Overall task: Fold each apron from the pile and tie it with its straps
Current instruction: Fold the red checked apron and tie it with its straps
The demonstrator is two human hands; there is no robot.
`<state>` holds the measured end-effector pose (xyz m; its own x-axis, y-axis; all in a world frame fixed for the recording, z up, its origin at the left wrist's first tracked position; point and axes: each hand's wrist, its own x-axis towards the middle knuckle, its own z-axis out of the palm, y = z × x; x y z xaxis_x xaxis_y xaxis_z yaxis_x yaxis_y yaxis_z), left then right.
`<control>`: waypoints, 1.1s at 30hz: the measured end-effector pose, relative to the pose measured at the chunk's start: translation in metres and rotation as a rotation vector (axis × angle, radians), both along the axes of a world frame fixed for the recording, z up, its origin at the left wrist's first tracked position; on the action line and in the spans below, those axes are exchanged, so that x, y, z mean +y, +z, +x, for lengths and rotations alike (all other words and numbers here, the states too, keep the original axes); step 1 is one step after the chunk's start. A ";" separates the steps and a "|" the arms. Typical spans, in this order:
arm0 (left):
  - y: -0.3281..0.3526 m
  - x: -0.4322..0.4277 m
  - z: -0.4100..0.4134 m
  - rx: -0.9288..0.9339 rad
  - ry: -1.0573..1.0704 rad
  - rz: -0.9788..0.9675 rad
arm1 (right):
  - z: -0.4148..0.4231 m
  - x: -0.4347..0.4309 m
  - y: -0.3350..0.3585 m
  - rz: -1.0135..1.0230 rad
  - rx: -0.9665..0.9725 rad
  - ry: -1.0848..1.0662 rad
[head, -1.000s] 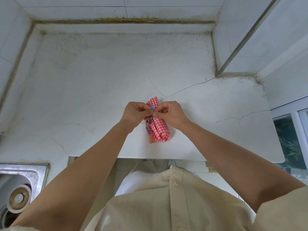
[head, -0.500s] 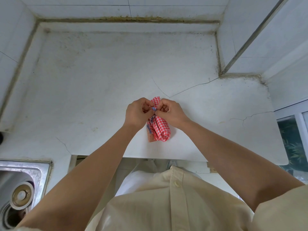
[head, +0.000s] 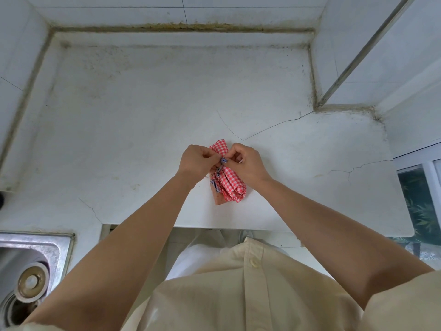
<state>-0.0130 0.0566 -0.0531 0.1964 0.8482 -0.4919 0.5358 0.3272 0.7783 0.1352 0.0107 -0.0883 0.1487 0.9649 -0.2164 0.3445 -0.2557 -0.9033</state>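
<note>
Red-and-white gingham apron [head: 230, 185] lies where it lay half a second ago, but the two hands have eased slightly apart, baring a small blue-striped strap knot [head: 223, 160] between them. Both the left hand [head: 196, 163] and the right hand [head: 249, 164] pinch the strap at that knot, fingers curled tight. Rolled into a short bundle, the apron is cinched across its middle, and it rests on the white tabletop [head: 143, 130] near the front edge, at 6 o'clock. A crack [head: 274, 126] runs toward 2 o'clock. A steel sink [head: 28, 249] shows at 8 o'clock and a window [head: 420, 199] at 3 o'clock.
</note>
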 end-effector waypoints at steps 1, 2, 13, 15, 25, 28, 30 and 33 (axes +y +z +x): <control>0.000 -0.001 0.000 -0.003 0.007 0.000 | 0.000 0.001 0.000 -0.017 0.008 -0.018; -0.001 -0.002 0.000 -0.007 0.016 0.005 | 0.001 0.001 0.000 -0.036 0.012 -0.036; -0.004 -0.010 0.007 0.032 0.043 0.107 | 0.001 0.006 0.007 -0.238 0.091 -0.079; -0.003 -0.013 0.009 0.061 0.028 0.152 | 0.003 0.009 0.012 -0.310 0.141 -0.111; -0.002 -0.023 0.014 0.057 0.115 0.184 | 0.000 0.005 0.021 -0.457 0.426 -0.297; -0.003 -0.021 0.014 0.065 0.127 0.161 | 0.001 0.000 0.021 -0.471 0.475 -0.228; -0.003 -0.021 0.013 0.084 0.114 0.165 | 0.001 -0.002 0.020 -0.461 0.503 -0.203; -0.004 -0.018 0.011 0.127 0.071 0.189 | 0.002 -0.004 0.021 -0.441 0.511 -0.187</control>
<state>-0.0015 0.0386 -0.0566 0.0792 0.9371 -0.3401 0.6144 0.2228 0.7569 0.1370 0.0063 -0.0670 0.0787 0.7394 -0.6686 -0.1816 -0.6488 -0.7389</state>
